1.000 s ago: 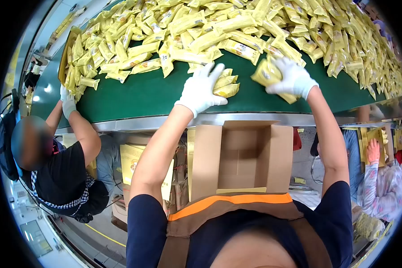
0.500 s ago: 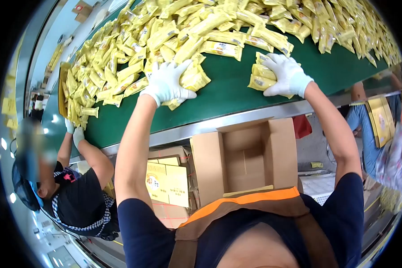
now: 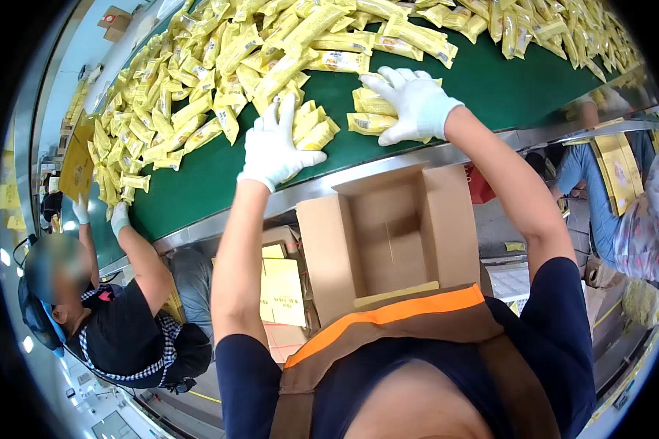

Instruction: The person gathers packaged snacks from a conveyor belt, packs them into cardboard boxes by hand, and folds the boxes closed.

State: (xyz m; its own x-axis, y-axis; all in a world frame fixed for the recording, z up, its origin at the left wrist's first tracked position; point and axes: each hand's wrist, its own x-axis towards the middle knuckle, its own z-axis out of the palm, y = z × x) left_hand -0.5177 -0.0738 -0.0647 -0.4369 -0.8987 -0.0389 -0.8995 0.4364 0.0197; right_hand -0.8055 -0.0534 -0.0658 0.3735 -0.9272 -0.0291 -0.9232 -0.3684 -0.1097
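Yellow wrapped packets (image 3: 271, 44) lie heaped on a green belt (image 3: 190, 194). My left hand (image 3: 274, 146), in a white glove, has its fingers spread against the left side of a small group of packets (image 3: 316, 128). My right hand (image 3: 411, 106), gloved too, rests spread over another small row of packets (image 3: 372, 111), its thumb and fingers on their near and far edges. Both groups lie on the belt near its metal edge, with a narrow gap between them.
An open cardboard box (image 3: 389, 234) stands below the belt edge in front of my body. Flat yellow cartons (image 3: 282, 289) lie left of it. A co-worker (image 3: 124, 314) at the left holds a yellow carton; another person is at the far right.
My right hand has slid left with its packets, closer to my left hand. The left hand has shifted slightly right. The left co-worker's yellow carton has tilted and lifted.
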